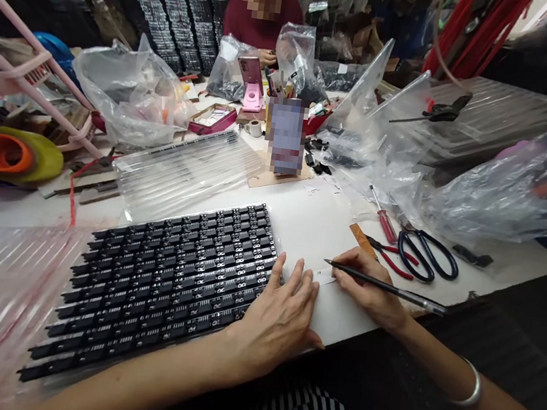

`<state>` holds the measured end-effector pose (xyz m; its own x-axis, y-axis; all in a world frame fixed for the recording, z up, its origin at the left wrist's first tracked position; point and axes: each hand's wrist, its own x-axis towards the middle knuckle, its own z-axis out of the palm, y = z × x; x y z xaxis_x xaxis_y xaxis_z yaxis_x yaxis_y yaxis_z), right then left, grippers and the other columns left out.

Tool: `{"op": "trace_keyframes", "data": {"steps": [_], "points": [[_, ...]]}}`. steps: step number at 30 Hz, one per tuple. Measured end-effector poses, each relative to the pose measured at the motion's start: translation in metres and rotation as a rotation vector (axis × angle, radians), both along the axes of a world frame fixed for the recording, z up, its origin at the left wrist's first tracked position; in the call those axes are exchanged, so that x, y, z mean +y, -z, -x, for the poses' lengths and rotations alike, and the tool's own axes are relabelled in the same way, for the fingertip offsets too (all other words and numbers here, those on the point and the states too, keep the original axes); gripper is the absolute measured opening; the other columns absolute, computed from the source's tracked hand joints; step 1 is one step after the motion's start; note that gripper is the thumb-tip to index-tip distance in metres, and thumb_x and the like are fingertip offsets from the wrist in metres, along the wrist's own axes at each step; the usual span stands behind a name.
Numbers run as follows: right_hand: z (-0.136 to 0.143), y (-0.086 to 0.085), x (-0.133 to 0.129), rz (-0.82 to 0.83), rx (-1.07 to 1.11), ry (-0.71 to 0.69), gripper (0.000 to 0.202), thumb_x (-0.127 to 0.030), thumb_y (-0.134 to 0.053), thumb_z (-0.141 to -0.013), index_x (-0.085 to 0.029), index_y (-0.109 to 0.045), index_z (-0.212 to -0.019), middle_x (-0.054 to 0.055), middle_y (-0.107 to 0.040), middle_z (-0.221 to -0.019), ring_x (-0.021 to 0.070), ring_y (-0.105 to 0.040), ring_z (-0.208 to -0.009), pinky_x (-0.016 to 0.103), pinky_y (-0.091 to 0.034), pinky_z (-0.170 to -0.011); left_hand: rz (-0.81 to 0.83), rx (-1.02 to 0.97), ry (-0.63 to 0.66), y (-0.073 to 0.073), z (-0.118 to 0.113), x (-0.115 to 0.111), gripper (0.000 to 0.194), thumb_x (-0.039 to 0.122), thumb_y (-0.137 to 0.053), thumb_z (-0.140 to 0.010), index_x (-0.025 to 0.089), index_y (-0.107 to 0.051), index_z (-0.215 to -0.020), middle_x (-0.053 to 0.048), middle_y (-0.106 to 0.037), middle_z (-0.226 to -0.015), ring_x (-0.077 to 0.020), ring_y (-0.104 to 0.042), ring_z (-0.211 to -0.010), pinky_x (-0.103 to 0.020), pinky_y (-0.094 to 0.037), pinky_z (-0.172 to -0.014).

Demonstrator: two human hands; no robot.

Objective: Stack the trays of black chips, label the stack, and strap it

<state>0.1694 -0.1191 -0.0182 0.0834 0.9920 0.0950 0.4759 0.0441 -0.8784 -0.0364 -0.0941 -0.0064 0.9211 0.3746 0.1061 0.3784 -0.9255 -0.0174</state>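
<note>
Between the fingers of my right hand (366, 288) is a slim black pen (393, 289), its tip pointing left above the white table. Under and beside my hands lies a small white paper slip (324, 275), partly hidden. My left hand (285, 307) rests flat with fingers stretched out at the slip's left side, by the right edge of a tray. That clear tray (277, 232) is filled with rows of small black parts (168, 278) that show metal pins.
Right of my hands lie scissors (428, 256), red-handled pliers (397, 260) and a screwdriver (386, 225). Behind the filled tray is a clear ribbed tray (187, 170). A phone (286, 136) stands mid-table. Plastic bags (132, 92) crowd the back, where another person (263, 15) sits.
</note>
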Motion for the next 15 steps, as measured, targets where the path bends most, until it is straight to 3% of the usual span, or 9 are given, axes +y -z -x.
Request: {"op": "trace_keyframes", "data": {"steps": [5, 15], "points": [[0.0039, 0.0011, -0.0042, -0.062, -0.146, -0.054, 0.014, -0.019, -0.054, -0.081, -0.020, -0.052, -0.067, -0.004, -0.051, -0.058, 0.0091, -0.045, -0.052, 0.024, -0.037, -0.051, -0.016, 0.009, 0.002, 0.0003, 0.0007, -0.0003, 0.073, 0.063, -0.030, -0.089, 0.005, -0.052, -0.127, -0.019, -0.055, -0.130, -0.0360, -0.042, -0.130, -0.058, -0.023, -0.109], [0.0041, 0.0064, -0.0035, -0.077, -0.220, -0.117, 0.018, -0.018, -0.050, -0.085, -0.020, -0.049, -0.067, -0.003, -0.051, -0.061, 0.0094, -0.046, -0.057, 0.024, -0.037, -0.055, -0.015, 0.023, 0.002, -0.0001, 0.0013, 0.0010, 0.074, 0.064, -0.033, -0.087, 0.005, -0.051, -0.129, -0.019, -0.055, -0.131, -0.0359, -0.042, -0.130, -0.058, -0.022, -0.109]]}}
